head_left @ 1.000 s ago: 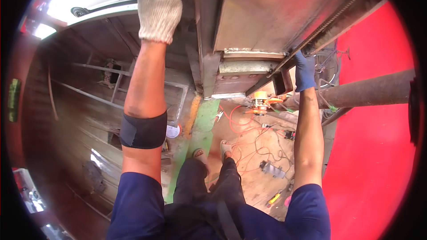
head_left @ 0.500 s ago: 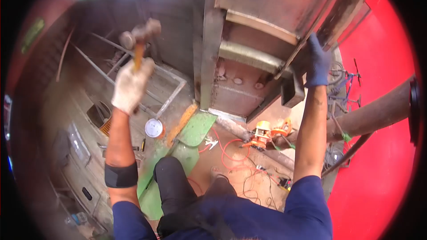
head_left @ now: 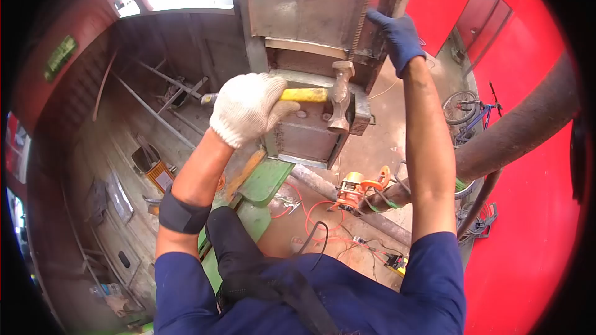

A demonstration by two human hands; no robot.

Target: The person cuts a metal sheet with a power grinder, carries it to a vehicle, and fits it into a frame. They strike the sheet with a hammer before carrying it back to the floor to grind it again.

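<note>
My left hand (head_left: pixel 248 108), in a white knit glove, is wrapped round the yellow handle of a hammer (head_left: pixel 340 96). The hammer lies nearly level, its worn steel head in front of the lower part of an upright steel frame (head_left: pixel 298 15). My right hand (head_left: pixel 400 40), in a dark blue glove, grips the frame's right edge. One digit stretches across the front face to a ribbed steel rod (head_left: pixel 363 18); the other fingers are mostly hidden. Below the hammer head, a short square tube (head_left: pixel 360 121) juts from the frame.
An orange power tool (head_left: pixel 352 192) sits below, among red hoses and cables. A thick rusty pipe (head_left: pixel 503 130) crosses at right, near a bicycle (head_left: pixel 462 108). At left are a cut-open yellow can (head_left: pixel 158 174) and metal bars; a green plate (head_left: pixel 264 183) lies near my knee.
The hammer has come down and right from its raised position at the left, turning from upright to nearly level. My right hand stays at the frame's edge while the view has shifted.
</note>
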